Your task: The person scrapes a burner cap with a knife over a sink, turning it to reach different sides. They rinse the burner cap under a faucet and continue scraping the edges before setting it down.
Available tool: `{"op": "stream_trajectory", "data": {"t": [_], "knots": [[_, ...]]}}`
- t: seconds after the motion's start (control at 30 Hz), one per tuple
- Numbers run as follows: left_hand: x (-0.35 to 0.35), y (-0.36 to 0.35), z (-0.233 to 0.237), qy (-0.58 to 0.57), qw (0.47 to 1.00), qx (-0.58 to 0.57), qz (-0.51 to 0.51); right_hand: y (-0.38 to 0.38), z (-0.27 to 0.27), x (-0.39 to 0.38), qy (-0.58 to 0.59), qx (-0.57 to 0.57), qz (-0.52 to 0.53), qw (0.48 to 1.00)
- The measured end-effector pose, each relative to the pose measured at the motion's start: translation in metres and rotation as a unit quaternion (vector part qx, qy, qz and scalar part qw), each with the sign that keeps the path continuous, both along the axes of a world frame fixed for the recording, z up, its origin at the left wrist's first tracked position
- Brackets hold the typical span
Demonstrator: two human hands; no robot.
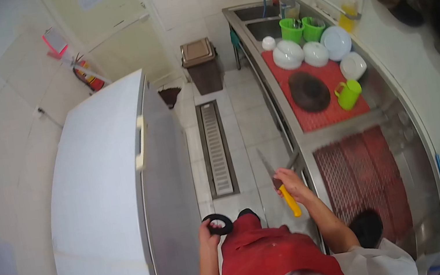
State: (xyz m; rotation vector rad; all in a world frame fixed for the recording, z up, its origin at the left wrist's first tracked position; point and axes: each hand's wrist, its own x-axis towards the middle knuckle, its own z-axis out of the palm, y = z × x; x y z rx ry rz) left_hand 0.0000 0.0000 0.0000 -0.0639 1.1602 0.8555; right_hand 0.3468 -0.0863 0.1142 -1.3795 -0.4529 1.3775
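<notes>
My left hand (209,232) is closed around the edge of a black ring (219,224), which looks like a roll of tape, beside the red apron. In my right hand (292,182) is a knife with a yellow handle (290,201). The fingers wrap round the dark part where handle and blade meet, and the blade (265,162) points forward and away from me, over the floor. The knife and the ring are apart.
A white chest-like appliance (101,199) stands at left. Along the right runs a steel counter (336,130) with red mats, bowls, a green jug (348,95) and a dark round lid (309,91). Ahead are a floor drain (216,150) and a brown bin (203,73). Pans hang at right.
</notes>
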Motion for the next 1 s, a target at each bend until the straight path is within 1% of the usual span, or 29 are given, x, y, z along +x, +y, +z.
{"op": "stream_trajectory", "data": {"t": [0.03,0.07,0.1,0.13,0.17,0.2,0.27,0.3,0.37,0.47,0.5,0.57,0.67,0.77,0.8,0.9,0.93,1.0], "knots": [[-0.001,0.004,0.012,-0.003,1.000,0.010,0.013,0.013,0.013,0.000,-0.023,0.014,0.009,1.000],[-0.006,0.009,0.010,-0.037,0.999,-0.013,0.026,0.020,0.022,0.000,-0.044,0.025,0.017,0.999],[0.065,0.123,0.003,-0.037,0.997,-0.042,0.044,0.144,0.025,0.075,-0.050,0.001,0.029,0.998],[0.091,0.171,-0.002,-0.053,0.996,-0.038,0.059,0.191,0.037,0.100,-0.071,0.011,0.038,0.997],[0.105,0.217,-0.004,-0.057,0.995,-0.037,0.074,0.233,0.037,0.117,-0.081,0.017,0.046,0.996],[0.128,0.268,-0.008,-0.093,0.993,-0.031,0.069,0.273,0.037,0.142,-0.079,0.041,0.048,0.995],[0.188,0.348,0.015,-0.045,0.998,-0.001,0.032,0.336,0.027,0.178,-0.060,0.077,0.051,0.994],[0.225,0.396,0.031,-0.025,0.999,0.015,0.014,0.372,0.023,0.196,-0.056,0.077,0.024,0.995],[0.290,0.485,0.043,-0.084,0.996,0.029,-0.030,0.425,0.014,0.232,-0.048,0.059,-0.028,0.997],[0.398,0.601,0.102,-0.105,0.982,0.074,-0.139,0.500,0.028,0.288,-0.019,0.040,-0.093,0.995],[0.433,0.637,0.116,-0.113,0.975,0.082,-0.175,0.525,0.032,0.308,-0.028,0.043,-0.118,0.992],[0.504,0.707,0.130,-0.132,0.957,0.092,-0.240,0.574,0.039,0.350,-0.049,0.045,-0.168,0.984],[0.607,0.798,0.137,-0.144,0.934,0.100,-0.312,0.657,0.046,0.422,-0.101,0.051,-0.202,0.973],[0.695,0.880,0.123,-0.137,0.914,0.087,-0.371,0.739,0.028,0.507,-0.084,0.066,-0.252,0.962],[0.724,0.905,0.123,-0.117,0.913,0.078,-0.383,0.764,0.017,0.539,-0.077,0.041,-0.272,0.958],[0.809,0.960,0.147,-0.050,0.905,0.088,-0.413,0.825,0.012,0.622,-0.188,-0.028,-0.295,0.936],[0.839,0.977,0.158,-0.050,0.898,0.086,-0.429,0.839,0.011,0.642,-0.194,-0.034,-0.321,0.926],[0.902,1.021,0.145,-0.052,0.873,0.097,-0.475,0.863,0.020,0.689,-0.218,-0.047,-0.372,0.901]]}}
